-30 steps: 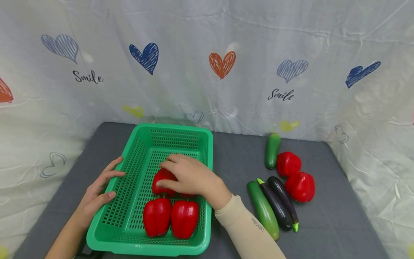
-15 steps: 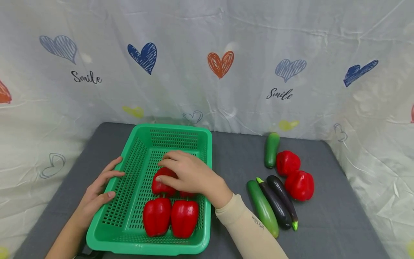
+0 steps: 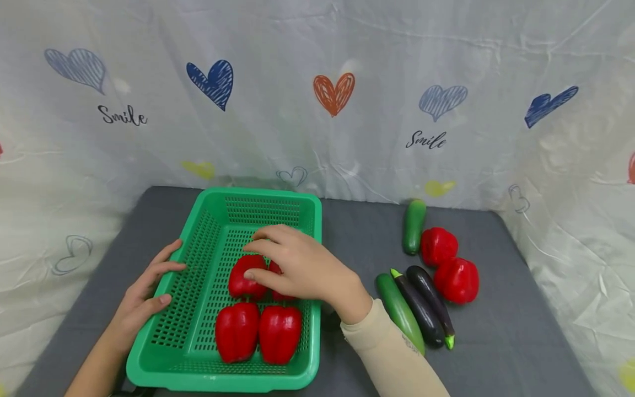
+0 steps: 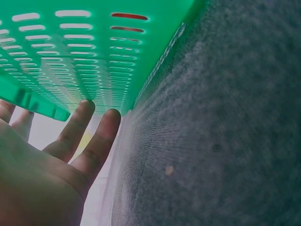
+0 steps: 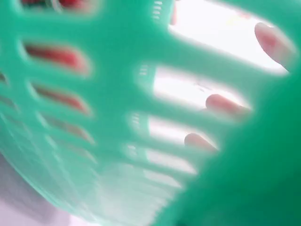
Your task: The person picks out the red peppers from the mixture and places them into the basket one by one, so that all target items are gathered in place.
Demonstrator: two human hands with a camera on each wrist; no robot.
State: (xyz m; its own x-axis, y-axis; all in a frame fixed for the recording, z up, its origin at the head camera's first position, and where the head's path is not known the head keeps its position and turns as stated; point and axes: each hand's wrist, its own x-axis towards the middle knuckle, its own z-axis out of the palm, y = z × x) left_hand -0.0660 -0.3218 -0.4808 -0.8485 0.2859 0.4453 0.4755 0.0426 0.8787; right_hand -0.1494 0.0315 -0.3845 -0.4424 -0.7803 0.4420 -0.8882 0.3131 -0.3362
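A green slotted plastic basket (image 3: 318, 220) stands on the left half of the table, with several red bell peppers (image 3: 237, 333) in its near half. My left hand (image 3: 141, 295) rests against the basket's left rim. In the left wrist view its straight fingers (image 4: 101, 141) lie along the slotted outer wall (image 4: 171, 16). Over the basket my right hand (image 3: 302, 267) spreads its loosely bent fingers above a far-row pepper (image 3: 243, 278), its thumb near that pepper's top. Another pepper (image 3: 278, 296) is mostly hidden beneath the hand. Through the slots, the right wrist view shows blurred fingertips (image 5: 225, 104).
On the table's right lie a zucchini (image 3: 414, 226), two more red bell peppers (image 3: 439, 246) (image 3: 457, 280), two eggplants (image 3: 419, 310) (image 3: 431, 295) and a second zucchini (image 3: 399, 311) beside the right forearm. A white cloth (image 3: 278, 132) printed with hearts hangs behind the grey tabletop (image 3: 511, 309).
My right hand has let go of the far-row pepper and drawn slightly up and right, exposing more of both far peppers. The left hand stays at the rim. The head view has shifted slightly.
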